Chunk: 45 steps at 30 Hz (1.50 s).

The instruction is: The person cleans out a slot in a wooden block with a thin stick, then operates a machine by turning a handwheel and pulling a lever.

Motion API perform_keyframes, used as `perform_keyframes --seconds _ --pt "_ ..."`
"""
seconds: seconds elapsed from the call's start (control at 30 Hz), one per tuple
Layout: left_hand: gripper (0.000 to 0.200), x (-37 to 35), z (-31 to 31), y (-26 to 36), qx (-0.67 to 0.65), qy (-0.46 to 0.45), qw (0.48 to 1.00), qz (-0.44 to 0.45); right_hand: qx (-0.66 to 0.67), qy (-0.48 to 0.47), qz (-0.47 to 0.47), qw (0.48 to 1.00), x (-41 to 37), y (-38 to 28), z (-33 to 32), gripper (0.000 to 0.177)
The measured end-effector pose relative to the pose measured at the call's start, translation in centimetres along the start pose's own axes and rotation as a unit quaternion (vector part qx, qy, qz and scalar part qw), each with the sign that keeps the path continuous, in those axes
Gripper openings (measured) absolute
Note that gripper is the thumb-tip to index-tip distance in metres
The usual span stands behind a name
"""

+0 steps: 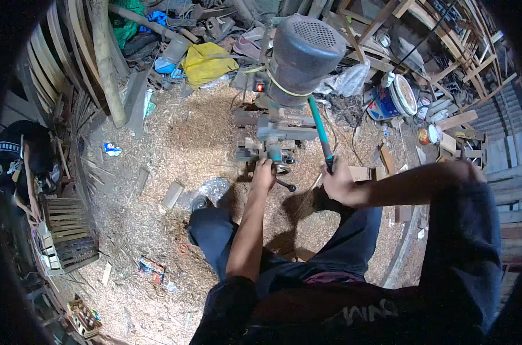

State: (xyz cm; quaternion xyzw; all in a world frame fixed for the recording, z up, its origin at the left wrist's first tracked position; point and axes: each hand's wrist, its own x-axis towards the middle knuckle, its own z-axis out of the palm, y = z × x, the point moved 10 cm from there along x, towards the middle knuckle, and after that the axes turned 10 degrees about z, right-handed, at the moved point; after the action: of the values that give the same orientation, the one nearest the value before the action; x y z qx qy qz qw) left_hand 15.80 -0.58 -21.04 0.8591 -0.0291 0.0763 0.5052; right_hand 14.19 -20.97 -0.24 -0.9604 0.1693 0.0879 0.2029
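Observation:
A bench machine with a large dark motor housing (pixel 304 54) stands in front of me; it looks like a drill press or mortiser. A red light glows on its switch (pixel 260 87). My right hand (pixel 338 183) is closed round the black grip of its green lever (pixel 318 123), which slants down toward me. My left hand (pixel 263 175) is closed at the left side of a metal handwheel (pixel 282 169) low on the machine's front; the fingers are partly hidden. A crank handle with a black knob (pixel 291 188) sticks out beside it. The machine's working point is hidden under the motor.
Wood shavings (pixel 197 126) cover the floor. Right of the machine stand a white-and-blue bucket (pixel 404 95), a smaller tub (pixel 431 135) and wood offcuts. A yellow sack (pixel 209 64) lies behind left. Long boards and a pole (pixel 105 63) lean at the left.

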Motion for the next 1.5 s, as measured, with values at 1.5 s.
perform_keyframes --seconds 1.5 --pt "0.023 -0.5 -1.2 2.9 0.069 0.005 0.995 0.070 0.273 0.098 -0.073 0.954 4.5 7.3 20.0 0.026"
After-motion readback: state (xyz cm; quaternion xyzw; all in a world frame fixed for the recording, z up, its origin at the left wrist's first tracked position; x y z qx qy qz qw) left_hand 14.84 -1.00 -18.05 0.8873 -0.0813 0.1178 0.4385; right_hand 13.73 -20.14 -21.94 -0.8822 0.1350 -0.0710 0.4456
